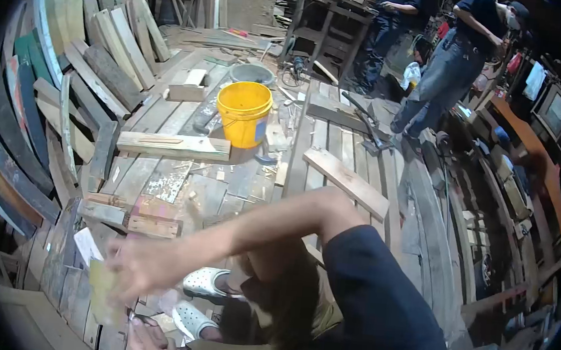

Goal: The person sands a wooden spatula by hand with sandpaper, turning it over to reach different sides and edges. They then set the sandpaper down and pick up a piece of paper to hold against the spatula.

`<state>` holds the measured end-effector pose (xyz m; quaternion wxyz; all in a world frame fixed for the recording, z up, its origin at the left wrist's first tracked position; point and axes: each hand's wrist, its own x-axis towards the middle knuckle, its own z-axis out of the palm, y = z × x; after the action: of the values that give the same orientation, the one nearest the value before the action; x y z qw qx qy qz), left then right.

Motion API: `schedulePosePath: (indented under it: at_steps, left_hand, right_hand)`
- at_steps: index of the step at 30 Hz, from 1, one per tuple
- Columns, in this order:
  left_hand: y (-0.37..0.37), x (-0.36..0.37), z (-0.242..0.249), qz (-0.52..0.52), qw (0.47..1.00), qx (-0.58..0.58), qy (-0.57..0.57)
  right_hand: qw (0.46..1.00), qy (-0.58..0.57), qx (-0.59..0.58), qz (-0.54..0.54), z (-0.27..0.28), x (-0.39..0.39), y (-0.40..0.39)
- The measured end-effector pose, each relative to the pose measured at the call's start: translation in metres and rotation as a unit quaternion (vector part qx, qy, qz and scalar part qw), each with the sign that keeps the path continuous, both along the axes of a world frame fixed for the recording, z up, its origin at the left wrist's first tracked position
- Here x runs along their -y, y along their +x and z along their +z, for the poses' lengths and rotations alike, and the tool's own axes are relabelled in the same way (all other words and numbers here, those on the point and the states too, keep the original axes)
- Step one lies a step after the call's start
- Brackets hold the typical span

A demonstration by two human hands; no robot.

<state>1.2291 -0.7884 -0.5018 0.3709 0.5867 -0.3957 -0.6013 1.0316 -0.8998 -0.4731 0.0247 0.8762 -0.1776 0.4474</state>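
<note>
My right hand (142, 266), smeared by motion, reaches across from the dark sleeve with its fingers curled at the edge of a yellowish flat piece (102, 293). That piece is blurred, and its kind does not show. A white flat piece (88, 246) lies just beyond it, partly on the boards. Low in the view, my left hand (151, 342) is closed, fingers pinched together near a small dark and shiny tip (132, 315). What it holds is mostly hidden. Both hands are in front of my white clogs (193, 319).
A yellow bucket (242, 115) stands on the plank floor before a grey tub (252, 74). Wood blocks (175, 146) and a loose board (346, 182) lie about. Planks (112, 80) lean at left. Two people (446, 69) stand at the back right near a wooden stand (326, 32).
</note>
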Motion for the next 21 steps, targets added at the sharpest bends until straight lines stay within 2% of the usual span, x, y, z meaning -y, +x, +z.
schedulePosePath:
  at_steps: [1, 2, 4, 7, 9, 10, 13, 15, 16, 17, 18, 19, 20, 21]
  left_hand:
    - [-0.001, 0.0, 0.001, 0.004, 1.0, 0.004, 0.0]
    - [-0.001, 0.0, 0.002, 0.004, 1.0, 0.007, 0.0]
    - [0.001, 0.001, 0.0, 0.004, 1.0, 0.007, -0.004]
    - [0.005, 0.004, -0.002, 0.003, 1.0, 0.006, -0.006]
    - [0.007, 0.004, -0.001, 0.003, 1.0, 0.008, -0.004]
    - [0.007, 0.003, -0.001, 0.004, 1.0, 0.011, -0.006]
    - [0.007, 0.0, 0.001, -0.001, 1.0, 0.023, -0.017]
    - [0.01, -0.001, -0.001, -0.002, 0.999, 0.033, -0.019]
    - [0.006, -0.001, 0.002, 0.029, 0.998, 0.053, -0.004]
    - [0.01, 0.006, -0.003, 0.011, 1.0, 0.008, 0.017]
    - [0.015, 0.014, -0.005, -0.005, 0.999, -0.036, 0.039]
    - [0.019, 0.017, -0.006, -0.02, 0.995, -0.077, 0.063]
    - [0.015, 0.008, -0.012, 0.015, 0.996, 0.063, -0.055]
    - [0.013, 0.006, -0.014, 0.022, 0.995, 0.056, -0.079]
  right_hand:
    - [1.0, 0.016, -0.008, -0.022, 0.0, 0.002, -0.001]
    - [0.993, 0.074, 0.06, -0.069, 0.002, 0.008, -0.004]
    - [0.97, 0.203, 0.112, -0.071, -0.003, 0.003, 0.001]
    - [0.998, 0.052, 0.034, 0.008, -0.003, -0.003, 0.009]
    - [0.995, -0.064, 0.014, 0.078, -0.001, 0.0, 0.015]
    - [1.0, -0.011, -0.001, 0.016, 0.002, 0.005, 0.01]
    - [0.988, -0.03, 0.076, -0.128, 0.008, 0.012, 0.003]
    - [0.997, -0.039, 0.058, -0.031, -0.006, 0.01, 0.012]
    - [0.995, -0.089, 0.031, 0.009, -0.012, 0.009, 0.016]
    - [0.989, -0.137, 0.005, 0.051, -0.019, 0.01, 0.018]
    - [0.997, -0.062, -0.03, 0.042, -0.007, 0.006, 0.008]
    - [0.999, -0.024, 0.008, -0.02, -0.006, 0.009, 0.007]
    - [0.996, 0.013, 0.045, -0.08, -0.006, 0.015, 0.007]
    - [0.986, 0.049, 0.081, -0.14, -0.003, 0.017, 0.007]
